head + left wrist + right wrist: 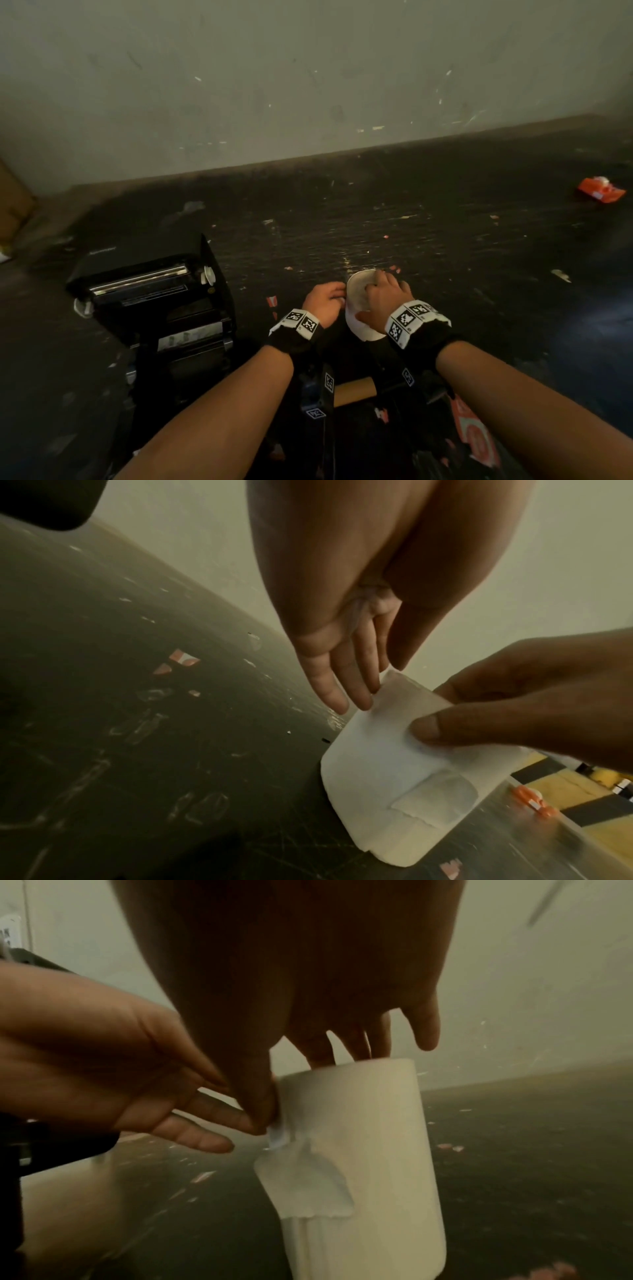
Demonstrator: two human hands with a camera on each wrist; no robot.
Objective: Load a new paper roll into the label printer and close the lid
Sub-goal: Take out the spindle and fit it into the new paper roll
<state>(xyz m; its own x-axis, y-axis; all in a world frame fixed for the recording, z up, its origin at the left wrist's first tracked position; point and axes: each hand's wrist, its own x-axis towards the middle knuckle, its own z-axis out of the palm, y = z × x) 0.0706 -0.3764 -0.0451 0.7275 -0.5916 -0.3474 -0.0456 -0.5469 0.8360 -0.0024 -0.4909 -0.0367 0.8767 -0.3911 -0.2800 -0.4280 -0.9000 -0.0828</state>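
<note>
The white paper roll (356,298) stands on end on the dark table, right of the black label printer (150,298), whose lid is raised. My right hand (383,294) grips the roll from above, fingers (342,1047) over its top and thumb (431,729) on its side. My left hand (325,301) is at the roll's left edge, its fingertips (253,1123) pinching a small lifted paper tab (277,1134). A tape patch (435,799) shows lower on the roll (377,764).
An orange packet (601,190) lies far right by the wall. A brown cardboard core (354,390) lies near me between my forearms. Red-and-white scraps (272,301) and bits of tape litter the scratched table (445,240). A cardboard box (13,205) stands far left.
</note>
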